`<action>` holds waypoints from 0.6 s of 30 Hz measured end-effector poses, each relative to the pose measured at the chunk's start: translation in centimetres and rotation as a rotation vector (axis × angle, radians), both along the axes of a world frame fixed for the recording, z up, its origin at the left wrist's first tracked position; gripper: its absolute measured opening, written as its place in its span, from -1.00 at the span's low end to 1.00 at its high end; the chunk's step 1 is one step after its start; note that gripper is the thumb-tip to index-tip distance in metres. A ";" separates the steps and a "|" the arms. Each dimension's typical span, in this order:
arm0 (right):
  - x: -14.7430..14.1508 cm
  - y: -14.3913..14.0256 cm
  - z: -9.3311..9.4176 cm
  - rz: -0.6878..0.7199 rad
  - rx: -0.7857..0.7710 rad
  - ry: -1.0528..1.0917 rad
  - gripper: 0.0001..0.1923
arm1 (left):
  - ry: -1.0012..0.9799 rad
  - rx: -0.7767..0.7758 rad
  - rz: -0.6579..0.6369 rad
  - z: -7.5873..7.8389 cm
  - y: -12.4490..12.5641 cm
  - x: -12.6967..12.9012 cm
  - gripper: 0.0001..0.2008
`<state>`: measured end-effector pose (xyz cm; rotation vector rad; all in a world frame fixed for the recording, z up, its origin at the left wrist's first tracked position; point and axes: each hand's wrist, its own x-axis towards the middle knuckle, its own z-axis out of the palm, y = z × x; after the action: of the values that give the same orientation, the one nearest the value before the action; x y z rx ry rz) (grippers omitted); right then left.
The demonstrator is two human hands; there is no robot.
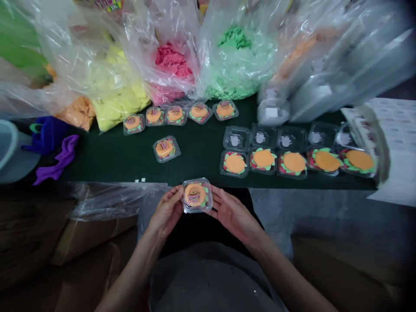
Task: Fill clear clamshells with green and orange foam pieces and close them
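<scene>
The left hand (pixel 168 211) grips a squarish clear burger box (pixel 196 196) at its nine o'clock, the right hand (pixel 233 213) at its three, neither nearer to it.

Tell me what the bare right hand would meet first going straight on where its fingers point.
The right hand would first meet the clear, square plastic box holding an orange disc, at its fingertips. Beyond that, probably the bare left hand, though depth is unclear.
</scene>
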<state>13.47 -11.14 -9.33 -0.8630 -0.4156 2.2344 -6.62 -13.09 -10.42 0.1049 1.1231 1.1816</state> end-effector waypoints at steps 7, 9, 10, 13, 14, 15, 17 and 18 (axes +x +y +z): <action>-2.0 -0.2 0.0 0.013 0.075 -0.041 -0.59 | 0.065 0.086 0.150 0.7 -0.8 -1.5 -0.74; -2.2 -0.2 -0.2 0.035 0.085 -0.079 -0.56 | 0.193 0.153 0.209 1.2 -0.2 -4.0 -0.72; -2.3 -0.2 -0.3 0.044 0.087 -0.094 -0.56 | 0.294 0.175 0.256 1.4 0.4 -5.6 -0.69; -2.1 0.0 -0.7 0.070 0.090 -0.113 -0.55 | 0.642 0.179 0.418 1.4 3.0 -11.3 -0.57; -2.0 0.0 -0.7 0.076 0.090 -0.115 -0.55 | 0.711 0.169 0.455 1.3 4.2 -13.1 -0.55; -1.9 0.0 -0.7 0.078 0.089 -0.119 -0.55 | 0.758 0.158 0.479 1.0 5.4 -14.7 -0.55; -1.6 0.0 -0.6 0.072 0.082 -0.132 -0.55 | 0.837 0.131 0.496 0.3 8.0 -17.4 -0.59; -1.4 0.0 -0.5 0.062 0.076 -0.139 -0.56 | 0.885 0.117 0.495 -0.1 9.1 -18.5 -0.62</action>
<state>12.10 -11.17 -9.85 -0.9804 -0.5962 2.2071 -25.08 -4.01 -10.50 0.4981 1.9224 1.7102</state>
